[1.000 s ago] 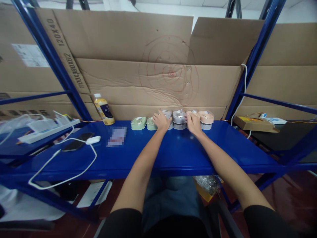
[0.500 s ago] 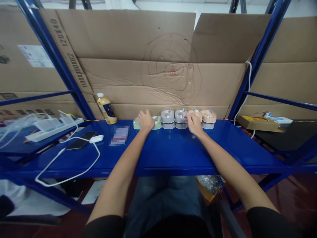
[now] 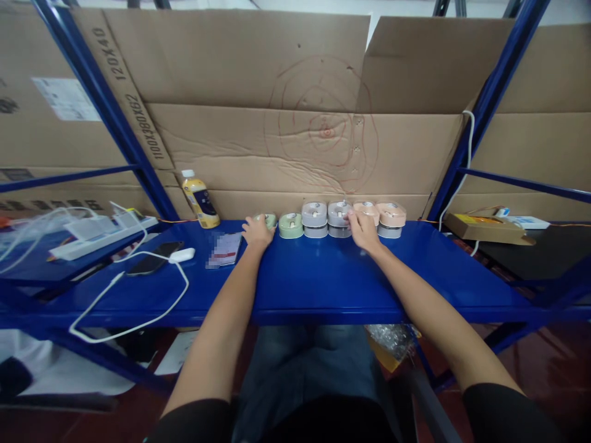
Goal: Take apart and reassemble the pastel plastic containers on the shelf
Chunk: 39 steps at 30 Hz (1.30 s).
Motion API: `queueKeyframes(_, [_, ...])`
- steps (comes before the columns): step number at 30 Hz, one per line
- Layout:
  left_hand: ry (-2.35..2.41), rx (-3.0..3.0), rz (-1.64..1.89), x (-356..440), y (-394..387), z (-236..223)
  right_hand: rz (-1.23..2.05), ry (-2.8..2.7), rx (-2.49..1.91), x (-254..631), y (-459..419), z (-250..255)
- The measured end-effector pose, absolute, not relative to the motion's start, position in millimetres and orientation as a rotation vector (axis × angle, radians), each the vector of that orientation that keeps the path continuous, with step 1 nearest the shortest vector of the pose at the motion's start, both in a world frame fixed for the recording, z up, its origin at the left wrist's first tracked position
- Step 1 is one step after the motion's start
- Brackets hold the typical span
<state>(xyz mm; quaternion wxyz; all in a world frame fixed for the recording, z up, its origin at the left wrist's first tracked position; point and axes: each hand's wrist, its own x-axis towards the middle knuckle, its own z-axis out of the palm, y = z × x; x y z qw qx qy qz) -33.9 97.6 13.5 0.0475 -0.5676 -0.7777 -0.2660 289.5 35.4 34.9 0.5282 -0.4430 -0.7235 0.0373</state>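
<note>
A row of small rounded boxes with clear lids stands along the back of the blue shelf. My left hand (image 3: 258, 233) is curled over the leftmost green box (image 3: 270, 219), which it partly hides. Just to its right sits another green box (image 3: 290, 226), apart from my fingers. Two stacks of grey boxes (image 3: 314, 216) follow. My right hand (image 3: 362, 230) has its fingers closed around the near left side of a peach box (image 3: 367, 209), the fingertips beside the second grey stack (image 3: 339, 212). The rightmost peach box (image 3: 391, 213) rests on a grey box (image 3: 389, 232).
A yellow bottle (image 3: 201, 200) stands at the back left. Before it lie a flat item with a blurred face (image 3: 225, 250), a dark phone (image 3: 154, 258) and a white cable (image 3: 184, 289). Blue posts (image 3: 498, 92) and a cardboard wall (image 3: 231, 147) enclose the shelf (image 3: 314, 277).
My left hand has moved left with the leftmost green box, opening a small gap to the other green box. My right hand stays at the peach box. The view has shifted slightly.
</note>
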Motion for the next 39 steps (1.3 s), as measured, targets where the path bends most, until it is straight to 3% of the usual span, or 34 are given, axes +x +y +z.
queueKeyframes(7, [-2.376, -1.501, -1.202, -33, 80, 33, 0.078, -1.706, -1.04, 292, 36, 37])
queueKeyframes(13, [-1.708, -1.856, -1.501, 0, 38, 59, 0.063, -1.752, -0.983, 289, 23, 49])
queueKeyframes(23, [-1.054, -2.941, -1.174, 32, -13, 24, 0.213, -2.304, -0.812, 271, 6, 38])
queueKeyframes(33, [-1.111, -3.173, -1.222, 28, -1, 4, 0.289, -2.399, -0.897, 259, 3, 28])
queueKeyframes(39, [-1.188, -3.013, -1.21, 21, 3, 3, 0.279, -2.225, -1.009, 281, 14, 40])
